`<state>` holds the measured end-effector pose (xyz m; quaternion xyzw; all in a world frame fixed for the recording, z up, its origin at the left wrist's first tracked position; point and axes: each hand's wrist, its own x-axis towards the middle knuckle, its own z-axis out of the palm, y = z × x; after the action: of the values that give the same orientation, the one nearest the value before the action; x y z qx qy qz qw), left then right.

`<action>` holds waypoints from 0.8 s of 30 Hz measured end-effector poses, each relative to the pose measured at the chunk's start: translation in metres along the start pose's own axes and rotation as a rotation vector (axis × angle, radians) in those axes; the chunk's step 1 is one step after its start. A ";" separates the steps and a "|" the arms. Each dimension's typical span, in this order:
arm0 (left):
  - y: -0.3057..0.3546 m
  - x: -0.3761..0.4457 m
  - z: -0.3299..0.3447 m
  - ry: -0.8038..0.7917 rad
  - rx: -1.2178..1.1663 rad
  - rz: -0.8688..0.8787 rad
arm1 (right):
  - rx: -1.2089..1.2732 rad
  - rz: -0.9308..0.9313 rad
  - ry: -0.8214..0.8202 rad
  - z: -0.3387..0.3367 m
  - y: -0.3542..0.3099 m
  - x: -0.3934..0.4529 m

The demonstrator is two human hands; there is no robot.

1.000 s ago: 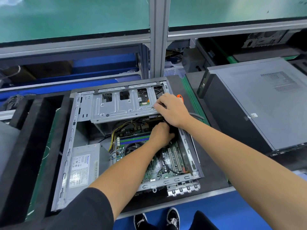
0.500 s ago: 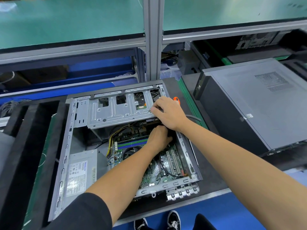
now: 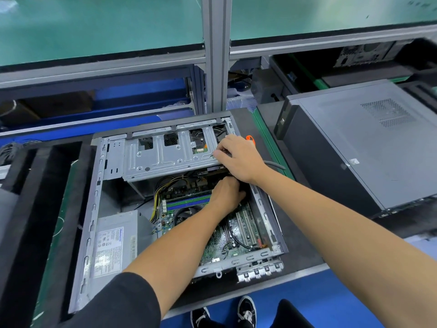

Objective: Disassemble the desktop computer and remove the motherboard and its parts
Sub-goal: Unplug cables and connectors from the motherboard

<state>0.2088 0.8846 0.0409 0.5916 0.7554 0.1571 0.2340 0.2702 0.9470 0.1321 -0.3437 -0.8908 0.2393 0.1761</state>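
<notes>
A green-topped upper shelf on a grey metal frame is seen above a dark work surface. Two computer cases are counted. One closed grey case is laid on its side at the right. One opened desktop case is laid at centre, with the motherboard exposed inside at the right, a silver power supply at the left and a metal drive cage across the far end. Two hands are counted. The right hand is curled at the drive cage's right end; what it grips cannot be told. The left hand is reached beneath the cage, its fingers hidden. An orange object is partly seen behind the right hand.
</notes>
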 end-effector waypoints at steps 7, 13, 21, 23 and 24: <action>0.000 0.001 -0.002 -0.024 -0.017 0.002 | -0.004 0.002 0.012 -0.001 0.000 0.000; -0.001 0.002 -0.003 0.004 -0.088 -0.020 | 0.000 0.002 0.012 -0.001 -0.001 0.001; 0.000 0.001 -0.005 0.003 0.064 0.052 | 0.001 -0.012 0.024 0.002 0.001 0.001; 0.000 0.000 -0.006 0.000 0.085 0.077 | -0.001 -0.014 0.026 0.002 0.002 0.002; 0.001 0.000 -0.006 -0.004 0.093 0.086 | 0.003 -0.016 0.029 0.002 0.002 0.002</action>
<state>0.2060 0.8850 0.0464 0.6340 0.7353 0.1308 0.2009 0.2691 0.9490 0.1292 -0.3396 -0.8906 0.2342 0.1912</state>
